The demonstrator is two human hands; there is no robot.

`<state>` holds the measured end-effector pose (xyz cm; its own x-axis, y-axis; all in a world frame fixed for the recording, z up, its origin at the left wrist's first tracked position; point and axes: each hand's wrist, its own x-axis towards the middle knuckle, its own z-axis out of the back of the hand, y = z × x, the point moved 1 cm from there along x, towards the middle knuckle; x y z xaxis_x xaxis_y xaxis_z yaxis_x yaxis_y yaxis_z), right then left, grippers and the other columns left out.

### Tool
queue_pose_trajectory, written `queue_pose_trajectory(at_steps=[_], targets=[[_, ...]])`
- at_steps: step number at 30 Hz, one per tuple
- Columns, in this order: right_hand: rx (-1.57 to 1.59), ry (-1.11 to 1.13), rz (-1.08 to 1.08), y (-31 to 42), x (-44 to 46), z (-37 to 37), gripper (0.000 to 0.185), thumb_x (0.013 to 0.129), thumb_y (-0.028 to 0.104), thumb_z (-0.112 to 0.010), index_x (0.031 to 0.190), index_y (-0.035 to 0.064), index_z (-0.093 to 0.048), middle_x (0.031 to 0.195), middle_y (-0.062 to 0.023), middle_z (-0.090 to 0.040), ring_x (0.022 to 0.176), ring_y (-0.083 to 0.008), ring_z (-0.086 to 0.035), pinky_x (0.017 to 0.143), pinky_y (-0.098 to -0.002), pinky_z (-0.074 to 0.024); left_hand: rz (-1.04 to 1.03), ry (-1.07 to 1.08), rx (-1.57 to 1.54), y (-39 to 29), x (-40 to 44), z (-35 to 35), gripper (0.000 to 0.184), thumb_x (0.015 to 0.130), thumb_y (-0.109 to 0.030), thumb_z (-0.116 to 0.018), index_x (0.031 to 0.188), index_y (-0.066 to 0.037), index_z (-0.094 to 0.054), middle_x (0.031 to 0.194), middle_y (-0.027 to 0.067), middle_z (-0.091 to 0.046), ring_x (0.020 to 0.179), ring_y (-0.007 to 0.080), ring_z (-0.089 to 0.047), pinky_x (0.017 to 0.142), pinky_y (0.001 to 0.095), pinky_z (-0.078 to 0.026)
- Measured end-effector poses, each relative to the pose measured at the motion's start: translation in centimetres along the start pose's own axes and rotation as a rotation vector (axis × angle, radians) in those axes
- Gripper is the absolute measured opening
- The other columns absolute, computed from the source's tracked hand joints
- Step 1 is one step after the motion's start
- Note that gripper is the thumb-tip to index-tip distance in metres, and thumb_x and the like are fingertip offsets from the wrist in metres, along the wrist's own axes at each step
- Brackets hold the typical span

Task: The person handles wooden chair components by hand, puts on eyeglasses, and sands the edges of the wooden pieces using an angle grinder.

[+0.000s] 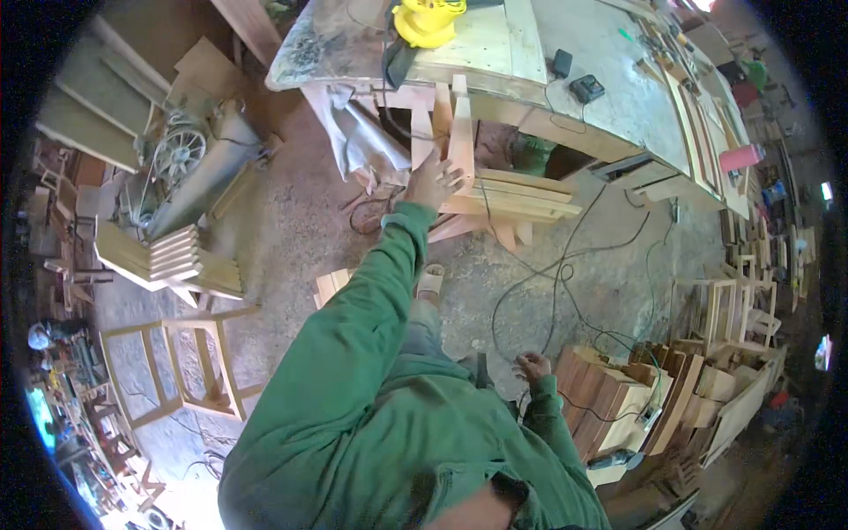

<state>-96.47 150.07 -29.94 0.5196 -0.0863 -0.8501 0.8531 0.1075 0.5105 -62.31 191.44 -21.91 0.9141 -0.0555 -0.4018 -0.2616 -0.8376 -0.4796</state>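
Observation:
Stretched forward, my left hand [433, 183] is at the upright wooden pieces [460, 141] below the workbench edge, its fingers apart and touching or just in front of the wood. Long pale boards [521, 196] lie stacked just to its right. My right hand [533, 366] hangs low at my side, near a stack of brown wooden boards [587, 389], with its fingers loosely curled; whether it holds anything is too small to tell. On the bench above is a yellow power tool [427, 23].
The workbench [609, 128] runs across the top, with a black charger [586, 87] and a pink roll [741, 158] on it. Black cables [558, 265] cross the floor. Wooden frames [168, 371] lie at left, near a metal wheel [179, 148].

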Motion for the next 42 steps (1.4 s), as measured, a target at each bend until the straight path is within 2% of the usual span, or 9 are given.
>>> queue_pose_trajectory(at_steps=[13, 18, 19, 22, 23, 28, 34, 37, 42], targets=[[-0.174, 0.071, 0.546, 29.4, 16.0, -14.2, 0.048, 0.089, 0.025, -0.071, 0.127, -0.0012, -0.056, 0.117, -0.0124, -0.063, 0.098, -0.02, -0.063, 0.074, -0.0304, -0.0536, 0.129, -0.285, -0.007, 0.6, 4.8, -2.2, 0.07, 0.092, -0.05, -0.063, 0.141, -0.008, -0.035, 0.14, 0.0146, -0.041, 0.114, 0.0393, -0.058, 0.091, 0.0558, -0.051], [-0.034, 0.22, 0.552, 28.4, 35.6, -17.4, 0.05, 0.088, 0.004, -0.068, 0.134, 0.0048, -0.05, 0.121, -0.0104, -0.063, 0.105, -0.0166, -0.062, 0.08, -0.0328, -0.0545, 0.208, -0.296, -0.105, 3.0, 7.1, 1.4, 0.065, 0.093, -0.054, -0.06, 0.142, -0.018, -0.035, 0.144, 0.0136, -0.04, 0.113, 0.0398, -0.059, 0.09, 0.0566, -0.051], [0.003, 0.326, 0.493, 29.2, 37.6, -17.7, 0.055, 0.086, -0.002, -0.067, 0.137, 0.0065, -0.047, 0.122, -0.0092, -0.063, 0.107, -0.0156, -0.061, 0.084, -0.0325, -0.0543, 0.095, -0.236, -0.013, 2.5, 6.3, 0.1, 0.079, 0.096, -0.053, -0.054, 0.157, -0.02, -0.016, 0.154, 0.0158, -0.031, 0.113, 0.0386, -0.059, 0.092, 0.057, -0.05], [-0.395, 0.257, 1.09, 28.2, 45.9, -18.9, 0.062, 0.083, -0.004, -0.068, 0.139, 0.0066, -0.044, 0.124, -0.0084, -0.062, 0.108, -0.0152, -0.061, 0.088, -0.032, -0.0532, 0.094, -0.263, -0.052, 2.7, 6.9, -0.2, 0.076, 0.097, -0.053, -0.053, 0.156, -0.022, -0.017, 0.154, 0.0166, -0.031, 0.114, 0.0387, -0.059, 0.092, 0.0569, -0.05], [-0.751, 0.011, 0.962, 32.0, 39.2, -18.7, 0.06, 0.081, -0.005, -0.069, 0.136, 0.0066, -0.048, 0.121, -0.006, -0.063, 0.107, -0.0146, -0.06, 0.088, -0.0321, -0.0531, 0.096, -0.287, -0.061, 2.6, 7.2, -0.4, 0.069, 0.097, -0.054, -0.052, 0.152, -0.021, -0.027, 0.15, 0.0163, -0.035, 0.112, 0.0377, -0.059, 0.089, 0.0554, -0.051], [-0.096, 0.356, 0.353, 34.9, 38.8, -19.6, 0.029, 0.092, 0.009, -0.064, 0.12, 0.0061, -0.057, 0.096, -0.0028, -0.063, 0.079, -0.0113, -0.057, 0.062, -0.0287, -0.0504, 0.048, -0.299, -0.104, 1.7, 8.1, -1.3, 0.043, 0.099, -0.038, -0.054, 0.132, -0.011, -0.046, 0.123, 0.0114, -0.057, 0.102, 0.0318, -0.062, 0.084, 0.0494, -0.053], [-0.036, 0.345, 0.72, 40.2, 34.0, -15.7, 0.012, 0.096, 0.012, -0.061, 0.105, 0.0057, -0.065, 0.078, 0.0019, -0.059, 0.063, -0.0068, -0.051, 0.051, -0.0263, -0.0434, -0.118, -0.227, 0.262, 0.5, 8.5, -1.7, 0.056, 0.09, 0.009, -0.049, 0.142, -0.012, -0.043, 0.116, 0.0098, -0.062, 0.097, 0.0256, -0.064, 0.08, 0.0399, -0.054], [0.043, 0.359, 0.731, 42.1, 33.0, -14.5, 0.013, 0.092, 0.008, -0.066, 0.105, 0.005, -0.066, 0.09, 0.0006, -0.063, 0.077, -0.0095, -0.056, 0.06, -0.0272, -0.0453, -0.269, -0.331, 0.422, -0.7, 7.6, -5.2, 0.031, 0.098, -0.027, -0.045, 0.12, -0.007, -0.053, 0.099, 0.0068, -0.061, 0.082, 0.0175, -0.062, 0.066, 0.0316, -0.053], [0.136, 0.304, 0.82, 48.9, 23.8, -15.1, 0.018, 0.097, 0.015, -0.063, 0.111, 0.0036, -0.065, 0.081, 0.0016, -0.059, 0.063, -0.0057, -0.051, 0.053, -0.0225, -0.0409, -0.326, -0.318, 0.436, -4.0, 7.8, -5.5, 0.041, 0.103, -0.042, -0.045, 0.104, -0.005, -0.059, 0.085, 0.0055, -0.059, 0.07, 0.0116, -0.057, 0.058, 0.0284, -0.049]])
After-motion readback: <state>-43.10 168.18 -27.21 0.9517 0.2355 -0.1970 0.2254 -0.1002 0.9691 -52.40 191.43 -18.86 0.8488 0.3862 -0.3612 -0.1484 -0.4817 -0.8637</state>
